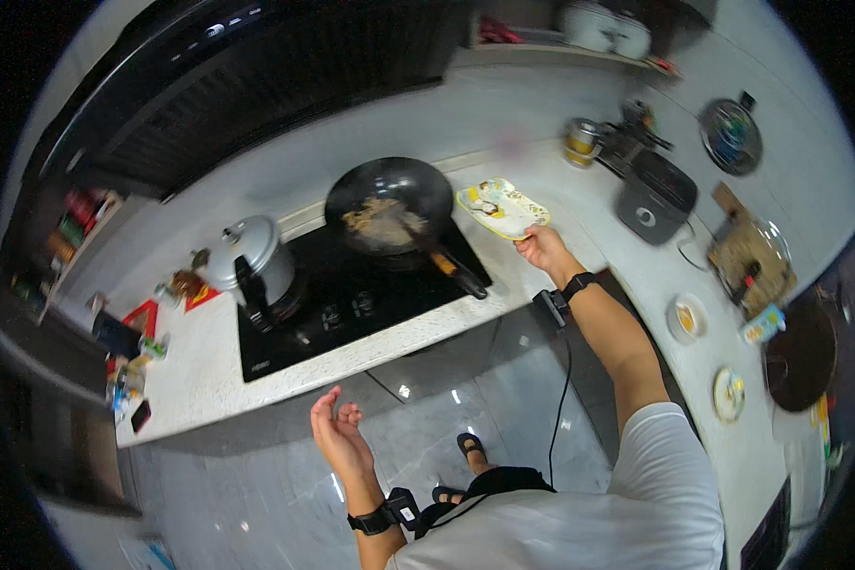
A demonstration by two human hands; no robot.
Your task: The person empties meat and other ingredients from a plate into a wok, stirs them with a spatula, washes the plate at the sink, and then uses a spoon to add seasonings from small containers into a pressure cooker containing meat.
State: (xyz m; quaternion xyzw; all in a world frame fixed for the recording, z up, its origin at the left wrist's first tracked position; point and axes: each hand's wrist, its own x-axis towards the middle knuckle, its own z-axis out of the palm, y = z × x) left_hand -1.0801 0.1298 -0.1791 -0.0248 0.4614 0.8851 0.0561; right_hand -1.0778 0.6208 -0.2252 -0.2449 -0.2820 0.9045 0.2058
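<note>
My right hand grips the near edge of a rectangular patterned plate with a yellow rim, at or just over the counter right of the cooktop. Whether the plate rests on the counter I cannot tell. My left hand hangs in front of the counter edge with its fingers loosely curled and apart, holding nothing. A black wok with food in it stands on the black glass cooktop. A utensil with a wood-coloured section lies over the wok's handle side.
Left of the wok stands a silver pressure cooker with a black handle. To the right are a glass jar, a dark appliance, a white bowl and a small plate. A black cable hangs from my right wrist.
</note>
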